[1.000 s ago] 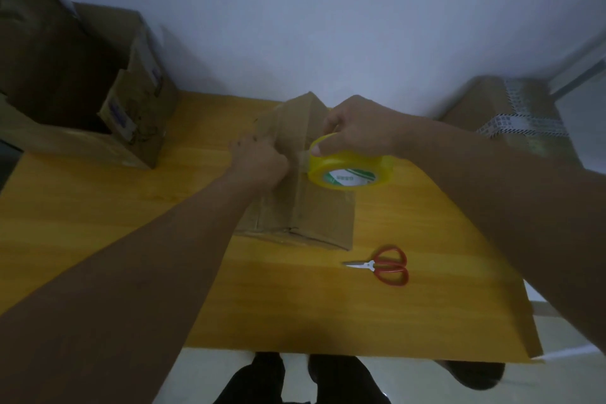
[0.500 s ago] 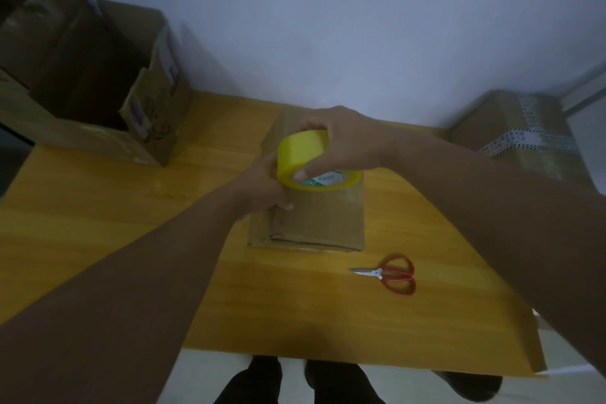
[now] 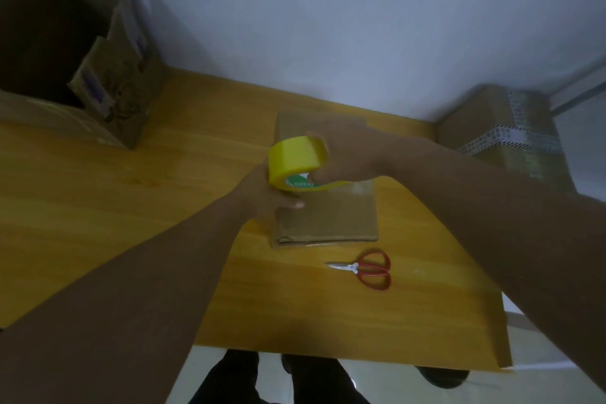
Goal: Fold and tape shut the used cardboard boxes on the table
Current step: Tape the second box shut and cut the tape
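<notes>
Cardboard box [image 3: 328,223] lies flat mid-frame on the surface [image 3: 131,223]. Right grip [image 3: 347,154], reaching from the right, curls round the yellow tape roll [image 3: 295,157] above it. Left grip [image 3: 267,197] rests its thumb on the box's left edge; its fingers are hidden, so I cannot tell its closure.

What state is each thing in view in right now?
folded box: flat on the table
tape roll: held tilted over the folded box
right hand: grips the tape roll
left hand: thumb on the folded box, fingers hidden
scissors: closed, lying untouched
large box: open, far left
taped box: sealed, right of the table
</notes>
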